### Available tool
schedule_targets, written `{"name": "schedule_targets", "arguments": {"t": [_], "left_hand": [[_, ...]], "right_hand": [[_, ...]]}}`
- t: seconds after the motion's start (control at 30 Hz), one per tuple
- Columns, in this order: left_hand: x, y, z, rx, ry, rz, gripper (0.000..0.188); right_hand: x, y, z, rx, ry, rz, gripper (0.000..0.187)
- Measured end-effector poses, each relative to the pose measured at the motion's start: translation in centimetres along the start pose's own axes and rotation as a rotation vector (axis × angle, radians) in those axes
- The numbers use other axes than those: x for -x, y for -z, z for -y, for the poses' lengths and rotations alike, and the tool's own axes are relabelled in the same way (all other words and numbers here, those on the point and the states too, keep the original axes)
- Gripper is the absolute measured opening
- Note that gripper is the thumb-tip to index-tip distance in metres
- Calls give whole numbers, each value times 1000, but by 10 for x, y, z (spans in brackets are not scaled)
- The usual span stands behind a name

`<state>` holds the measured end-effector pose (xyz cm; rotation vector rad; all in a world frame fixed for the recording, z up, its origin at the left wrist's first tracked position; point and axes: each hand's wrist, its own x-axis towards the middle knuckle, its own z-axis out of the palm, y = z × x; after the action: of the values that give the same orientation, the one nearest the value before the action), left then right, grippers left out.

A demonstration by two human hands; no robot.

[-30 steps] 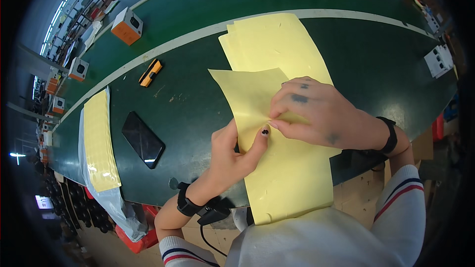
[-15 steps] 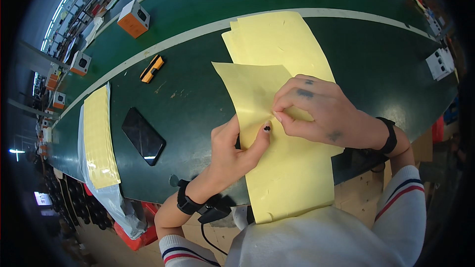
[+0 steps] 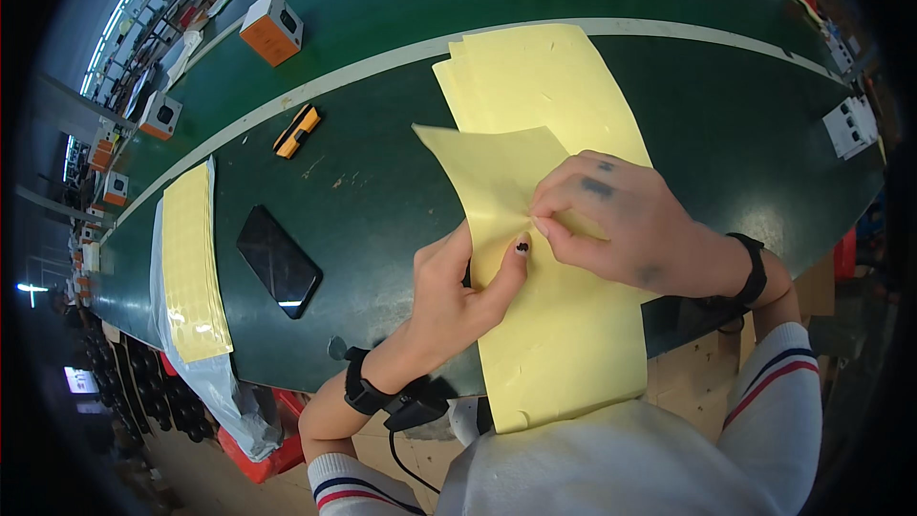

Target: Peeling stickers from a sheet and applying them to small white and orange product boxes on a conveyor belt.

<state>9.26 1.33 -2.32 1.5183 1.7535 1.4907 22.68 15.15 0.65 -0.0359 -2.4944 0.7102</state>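
Observation:
A yellow paper-like sheet (image 3: 497,162) is bent up in front of me, its upper left corner raised. My left hand (image 3: 454,296) grips its left side, thumb on top and fingers hidden underneath. My right hand (image 3: 626,220) is closed in a pinch, thumb and forefinger meeting at a pucker in the sheet just above the left thumb. Anything small between those fingertips is too fine to make out. Below lie more yellow sheets (image 3: 544,81), overlapping unevenly and reaching over the near table edge to my body.
On the green table (image 3: 382,182) to the left lie a black phone (image 3: 279,261), a yellow-and-black cutter (image 3: 296,131) and yellow sticker sheets (image 3: 191,258) on a plastic bag (image 3: 224,411). An orange-and-white box (image 3: 272,29) stands beyond the pale strip; white boxes (image 3: 850,127) are far right.
The orange-and-white boxes beyond the pale strip have shifted a little to the right. Both hands keep nearly the same hold, and the sheet's raised corner bends slightly more.

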Motion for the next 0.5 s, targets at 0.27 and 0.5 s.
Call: {"name": "schedule_targets", "arguments": {"t": [0.27, 0.5], "left_hand": [[-1, 2, 0, 42, 9, -27, 19], [1, 2, 0, 289, 170, -30, 21]], "right_hand": [[-9, 17, -8, -295, -175, 37, 10], [-11, 21, -5, -85, -10, 54, 12]]}}
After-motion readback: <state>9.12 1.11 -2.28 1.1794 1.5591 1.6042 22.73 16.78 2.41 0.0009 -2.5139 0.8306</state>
